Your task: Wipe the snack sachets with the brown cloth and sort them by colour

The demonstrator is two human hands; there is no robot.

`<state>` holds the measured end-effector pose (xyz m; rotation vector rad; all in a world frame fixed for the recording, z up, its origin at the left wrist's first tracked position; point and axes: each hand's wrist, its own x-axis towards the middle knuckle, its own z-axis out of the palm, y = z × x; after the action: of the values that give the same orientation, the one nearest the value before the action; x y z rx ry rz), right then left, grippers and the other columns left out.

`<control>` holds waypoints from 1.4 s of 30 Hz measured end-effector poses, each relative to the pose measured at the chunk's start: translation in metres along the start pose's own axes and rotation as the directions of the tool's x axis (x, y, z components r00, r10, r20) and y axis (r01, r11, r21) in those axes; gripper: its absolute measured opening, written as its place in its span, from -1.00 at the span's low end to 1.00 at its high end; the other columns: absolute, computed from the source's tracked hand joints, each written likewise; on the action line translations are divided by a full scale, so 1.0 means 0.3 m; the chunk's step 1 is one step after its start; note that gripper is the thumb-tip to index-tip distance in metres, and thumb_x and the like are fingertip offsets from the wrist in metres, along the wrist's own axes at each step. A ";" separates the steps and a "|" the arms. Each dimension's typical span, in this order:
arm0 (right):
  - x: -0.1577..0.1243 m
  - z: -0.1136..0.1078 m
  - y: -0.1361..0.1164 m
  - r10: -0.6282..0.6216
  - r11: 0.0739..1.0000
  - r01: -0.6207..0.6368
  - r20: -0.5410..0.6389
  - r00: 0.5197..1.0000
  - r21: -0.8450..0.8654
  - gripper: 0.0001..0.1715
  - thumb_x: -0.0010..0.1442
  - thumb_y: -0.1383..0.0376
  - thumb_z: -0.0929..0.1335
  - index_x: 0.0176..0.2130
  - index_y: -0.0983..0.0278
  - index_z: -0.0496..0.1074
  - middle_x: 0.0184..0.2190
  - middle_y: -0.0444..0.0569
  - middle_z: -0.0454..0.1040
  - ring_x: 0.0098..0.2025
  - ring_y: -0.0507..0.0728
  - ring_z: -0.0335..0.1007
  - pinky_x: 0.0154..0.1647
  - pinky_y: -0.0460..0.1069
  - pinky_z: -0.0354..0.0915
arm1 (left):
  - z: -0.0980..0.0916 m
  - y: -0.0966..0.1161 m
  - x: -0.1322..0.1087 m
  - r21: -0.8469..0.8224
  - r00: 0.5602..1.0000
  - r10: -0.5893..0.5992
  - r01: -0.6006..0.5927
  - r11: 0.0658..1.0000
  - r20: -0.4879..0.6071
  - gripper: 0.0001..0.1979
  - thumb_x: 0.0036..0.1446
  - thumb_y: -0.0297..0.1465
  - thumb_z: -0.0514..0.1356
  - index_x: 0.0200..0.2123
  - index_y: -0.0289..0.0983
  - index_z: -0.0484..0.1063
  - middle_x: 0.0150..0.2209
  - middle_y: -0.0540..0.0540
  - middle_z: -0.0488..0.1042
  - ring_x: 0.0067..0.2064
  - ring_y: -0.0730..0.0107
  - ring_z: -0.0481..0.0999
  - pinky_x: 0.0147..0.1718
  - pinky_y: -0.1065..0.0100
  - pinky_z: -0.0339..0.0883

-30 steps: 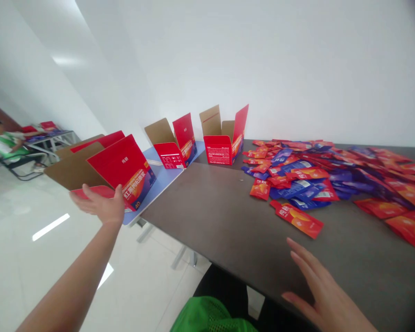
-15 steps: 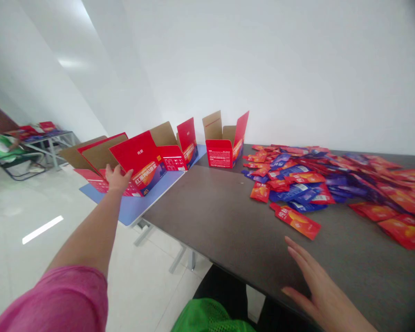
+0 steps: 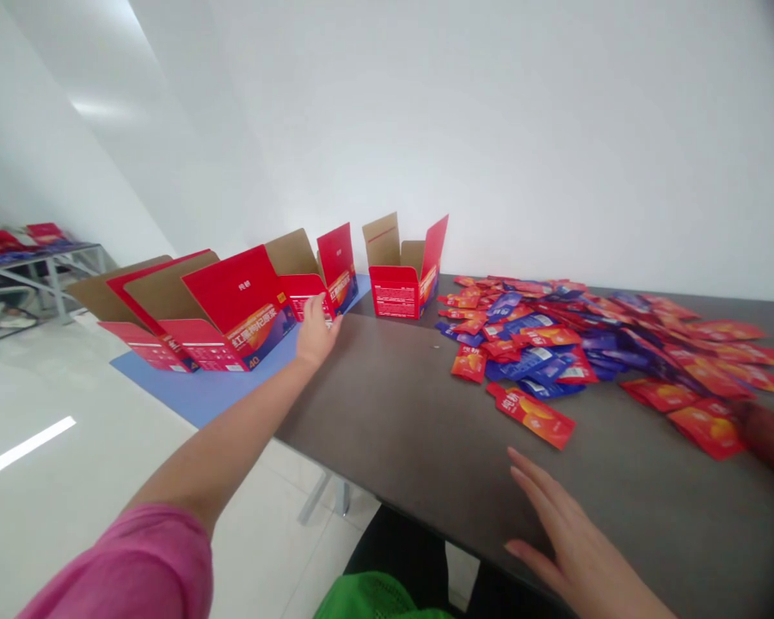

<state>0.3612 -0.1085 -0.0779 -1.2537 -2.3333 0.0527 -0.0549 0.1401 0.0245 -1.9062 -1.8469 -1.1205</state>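
- 2 open hands, nothing clamped
- L hand (image 3: pixel 315 337): fingertips on red carton (image 3: pixel 339 258), far left
- R hand (image 3: pixel 577 542): fingers spread, by near edge of dark table (image 3: pixel 387 404)
- red/blue pouches (image 3: pixel 542 344) heaped, right

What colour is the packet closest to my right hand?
The packet is red with an orange-yellow patch; it shows best in the head view, the only view available.

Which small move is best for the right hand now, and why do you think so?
Probably slide the right hand forward to the loose red pouch lying apart from the pile: it is the pouch nearest that hand, which holds nothing, while the left hand is at the open red cartons.
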 end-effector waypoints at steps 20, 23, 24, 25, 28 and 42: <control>0.024 -0.021 -0.025 0.057 0.998 -0.057 0.001 0.998 0.028 -0.12 0.17 0.31 0.35 0.34 0.19 -0.10 0.35 0.14 0.01 0.31 0.24 0.08 0.18 0.16 0.28 | 0.410 0.562 0.321 0.135 0.956 -0.137 0.105 0.985 0.258 -0.44 0.19 -0.12 0.12 0.17 -0.29 0.23 0.23 -0.34 0.15 0.06 0.06 0.46 -0.06 0.24 0.38; 0.023 -0.019 -0.021 0.037 0.999 -0.037 -0.004 0.999 0.021 -0.13 0.18 0.31 0.35 0.34 0.19 -0.10 0.34 0.15 0.02 0.30 0.25 0.09 0.17 0.16 0.29 | 0.392 0.561 0.332 0.193 0.951 -0.177 0.130 0.973 0.253 -0.50 0.21 -0.08 0.07 0.03 -0.35 0.38 0.09 -0.36 0.26 0.00 0.03 0.48 -0.08 0.20 0.39; 0.022 -0.018 -0.020 0.033 0.999 -0.033 -0.008 0.999 0.021 -0.13 0.19 0.31 0.34 0.35 0.19 -0.11 0.34 0.15 0.03 0.30 0.25 0.09 0.17 0.15 0.29 | 0.386 0.562 0.334 0.207 0.949 -0.189 0.138 0.969 0.252 -0.50 0.22 -0.08 0.05 0.00 -0.37 0.41 0.06 -0.36 0.27 -0.02 0.03 0.49 -0.09 0.19 0.39; 0.021 -0.017 -0.019 0.029 0.999 -0.029 -0.011 1.000 0.022 -0.13 0.19 0.30 0.34 0.35 0.19 -0.11 0.34 0.15 0.03 0.30 0.25 0.09 0.18 0.15 0.28 | 0.380 0.564 0.334 0.218 0.948 -0.197 0.143 0.966 0.251 -0.51 0.24 -0.10 0.03 -0.03 -0.38 0.44 0.04 -0.36 0.28 -0.04 0.03 0.50 -0.10 0.19 0.40; 0.019 -0.014 -0.017 0.025 0.999 -0.025 -0.006 1.000 0.025 -0.13 0.21 0.29 0.34 0.35 0.19 -0.13 0.34 0.15 0.02 0.31 0.24 0.08 0.19 0.15 0.27 | 0.364 0.571 0.323 0.226 0.947 -0.197 0.140 0.964 0.255 -0.59 0.29 -0.21 0.00 -0.08 -0.39 0.47 0.06 -0.37 0.28 -0.05 0.06 0.51 -0.11 0.20 0.40; 0.016 -0.015 -0.010 0.048 0.998 -0.047 -0.026 0.999 0.044 -0.10 0.21 0.29 0.33 0.37 0.17 -0.18 0.34 0.13 0.03 0.31 0.23 0.09 0.20 0.14 0.26 | 0.312 0.586 0.302 0.117 0.920 -0.187 0.155 0.981 0.345 -0.69 0.25 -0.26 0.12 -0.06 -0.36 0.43 -0.03 -0.29 0.46 -0.05 0.19 0.51 -0.08 0.17 0.39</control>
<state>0.3586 -0.1071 -0.0713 -1.2806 -2.2677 0.1013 0.1318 0.2407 0.0789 -2.0334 -2.2503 -0.7585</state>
